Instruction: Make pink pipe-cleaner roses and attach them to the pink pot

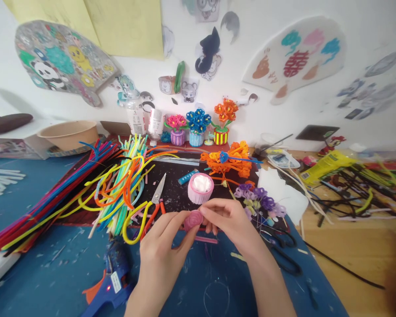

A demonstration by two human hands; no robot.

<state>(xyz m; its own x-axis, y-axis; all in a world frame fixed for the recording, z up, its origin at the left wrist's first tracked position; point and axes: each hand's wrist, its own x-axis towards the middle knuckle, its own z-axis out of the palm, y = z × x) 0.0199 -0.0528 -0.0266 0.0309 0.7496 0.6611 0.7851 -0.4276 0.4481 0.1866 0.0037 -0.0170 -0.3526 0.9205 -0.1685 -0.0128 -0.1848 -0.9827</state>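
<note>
- Heap of many-coloured pipe cleaners (95,185) lies left on the blue table (46,273).
- Left hand (161,255) pinches the small pink coiled pipe-cleaner disc (193,219).
- Right hand (229,222) grips the disc's right edge.
- Pink woven pot with white filling (200,188) stands just behind.

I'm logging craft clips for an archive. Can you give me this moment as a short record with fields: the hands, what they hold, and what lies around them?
held: pink coiled pipe-cleaner disc, above the blue mat
left hand: fingertips pinch the disc's left edge
right hand: fingers on the disc's right edge
behind disc: pink woven pot with white filling
left of hands: orange-handled scissors, loose multicoloured pipe cleaners, blue glue gun
right of hands: purple pipe-cleaner flowers
</note>
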